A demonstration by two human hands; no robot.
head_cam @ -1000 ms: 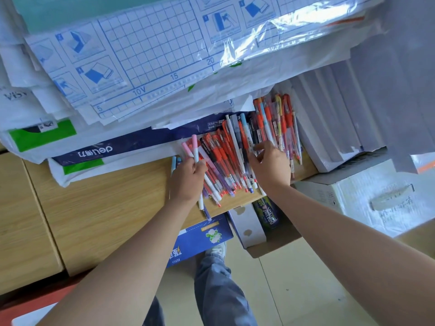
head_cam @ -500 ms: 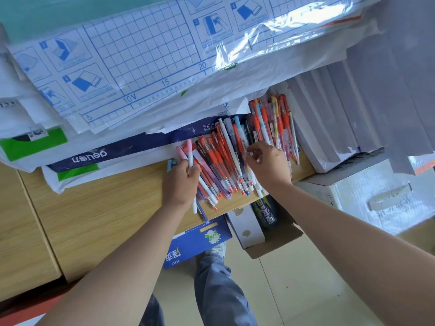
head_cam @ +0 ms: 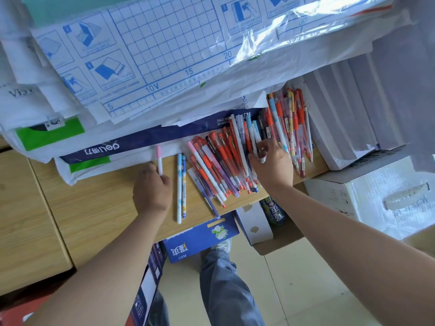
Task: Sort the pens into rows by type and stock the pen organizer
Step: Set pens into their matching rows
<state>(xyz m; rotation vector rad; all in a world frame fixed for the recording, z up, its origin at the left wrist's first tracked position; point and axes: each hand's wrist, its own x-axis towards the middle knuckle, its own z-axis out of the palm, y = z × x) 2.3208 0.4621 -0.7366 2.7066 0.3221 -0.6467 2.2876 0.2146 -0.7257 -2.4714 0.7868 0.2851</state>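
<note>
Two patterned pens (head_cam: 179, 184) lie side by side on the wooden desk (head_cam: 106, 208), touching along their length and pointing away from its front edge. Just to their left I see the left hand (head_cam: 152, 191), knuckles up, its fingers curled round the lower part of a pink-capped pen (head_cam: 159, 158). The cap of that pen reaches the edge of the blue package (head_cam: 141, 144) at the back of the desk. To the right of the pair, a loose heap of red-capped pens (head_cam: 221, 158) fans across the wood, a few purple and white ones mixed in, tips towards the desk's front edge. The right hand (head_cam: 273, 165) is down on the far side of that heap, and as far as I can make out, thumb and fingertips pinch a pale pen (head_cam: 253, 140) among its neighbours. I cannot tell whether the other fingers grip anything. Beyond this hand a second bunch (head_cam: 294, 123) of red, yellow and blue pens lies against the white boxes (head_cam: 341, 109) stacked at the right.
</note>
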